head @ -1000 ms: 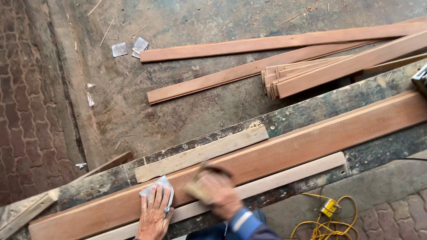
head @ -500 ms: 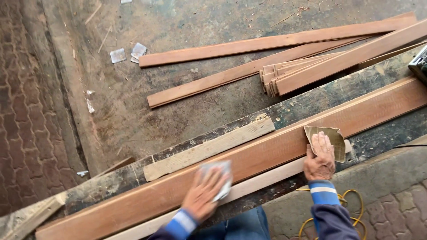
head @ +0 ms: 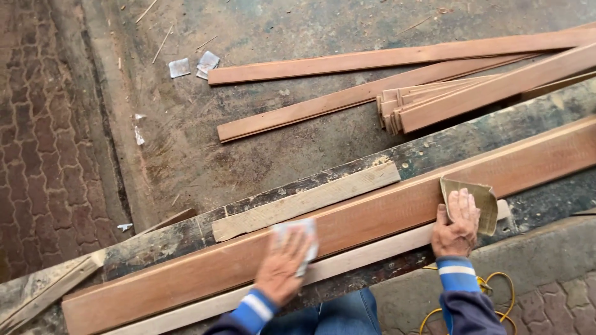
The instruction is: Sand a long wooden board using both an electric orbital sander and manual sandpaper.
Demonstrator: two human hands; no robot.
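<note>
Flat under left hand point(head: 282, 263) fingers: pale cloth point(head: 298, 239) on reddish plank point(head: 372, 214); right hand point(head: 458, 226) fingers spread, pinning sandpaper point(head: 478, 198) on it.

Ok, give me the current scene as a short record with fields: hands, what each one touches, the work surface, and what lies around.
left hand: flat on a pale cloth, pressed on the long reddish board; blurred
right hand: flat on a tan sandpaper sheet at the board's near edge
surface: worn dark bench
also on bench: short pale plank, light strip
floor: loose reddish boards, yellow cord
</note>
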